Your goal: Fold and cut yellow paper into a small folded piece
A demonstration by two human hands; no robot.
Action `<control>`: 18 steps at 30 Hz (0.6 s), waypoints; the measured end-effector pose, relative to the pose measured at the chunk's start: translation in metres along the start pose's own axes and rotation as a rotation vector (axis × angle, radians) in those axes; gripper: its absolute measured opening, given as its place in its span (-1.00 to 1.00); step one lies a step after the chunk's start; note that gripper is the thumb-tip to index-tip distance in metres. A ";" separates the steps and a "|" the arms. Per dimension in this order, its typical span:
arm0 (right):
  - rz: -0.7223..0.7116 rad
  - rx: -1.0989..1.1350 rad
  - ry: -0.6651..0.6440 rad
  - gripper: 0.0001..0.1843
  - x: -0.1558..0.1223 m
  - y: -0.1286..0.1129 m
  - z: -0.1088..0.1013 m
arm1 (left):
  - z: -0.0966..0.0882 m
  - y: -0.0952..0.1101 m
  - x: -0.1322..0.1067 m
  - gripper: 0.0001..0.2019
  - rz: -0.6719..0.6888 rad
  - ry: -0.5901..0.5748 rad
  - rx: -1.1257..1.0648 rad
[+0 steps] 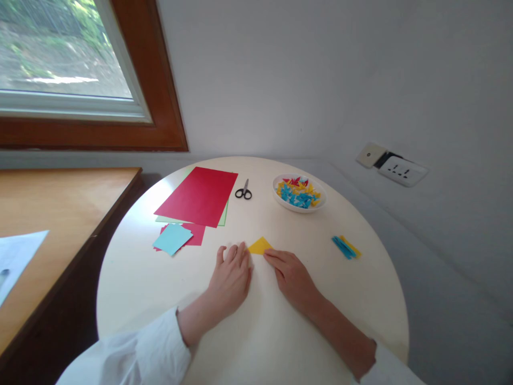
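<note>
A small piece of yellow paper (pixel 260 245), folded into a triangle, lies on the white round table with its point facing away from me. My left hand (pixel 231 275) is at the triangle's left corner, its index fingertip on the paper and its other fingers bent and slightly apart; the thumb is mostly hidden. At the right corner, my right hand (pixel 294 280) has its fingers together, pinching the paper's edge against the table.
Behind are red sheets (pixel 196 195) over green paper, scissors (pixel 243 191) and a white bowl (pixel 280 204) of folded paper pieces. Light blue squares (pixel 173 239) lie left on pink paper (pixel 196 235); blue and yellow strips (pixel 344 247) lie right. A wooden desk (pixel 72 198) stands left.
</note>
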State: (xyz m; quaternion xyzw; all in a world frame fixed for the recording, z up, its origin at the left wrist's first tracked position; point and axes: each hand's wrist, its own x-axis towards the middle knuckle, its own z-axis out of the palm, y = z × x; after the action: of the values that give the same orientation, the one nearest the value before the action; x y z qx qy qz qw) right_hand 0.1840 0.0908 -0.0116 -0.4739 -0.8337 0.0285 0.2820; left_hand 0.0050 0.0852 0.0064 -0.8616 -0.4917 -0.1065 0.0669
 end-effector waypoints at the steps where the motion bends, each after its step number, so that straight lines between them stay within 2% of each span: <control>1: 0.001 0.003 0.000 -0.55 0.000 0.000 0.000 | 0.000 0.000 -0.001 -0.66 -0.002 0.004 0.006; 14: 0.134 -0.110 0.093 -0.62 -0.010 0.009 -0.002 | 0.000 0.001 -0.001 -0.66 -0.002 -0.017 -0.025; 18: 0.079 -0.104 0.130 -0.58 -0.009 0.003 -0.006 | 0.003 0.002 -0.002 -0.65 -0.010 0.002 -0.050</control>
State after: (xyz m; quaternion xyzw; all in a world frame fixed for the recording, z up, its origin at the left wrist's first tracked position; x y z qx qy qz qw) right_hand 0.1926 0.0842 -0.0113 -0.5213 -0.7946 -0.0343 0.3093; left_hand 0.0060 0.0831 0.0028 -0.8605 -0.4930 -0.1201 0.0453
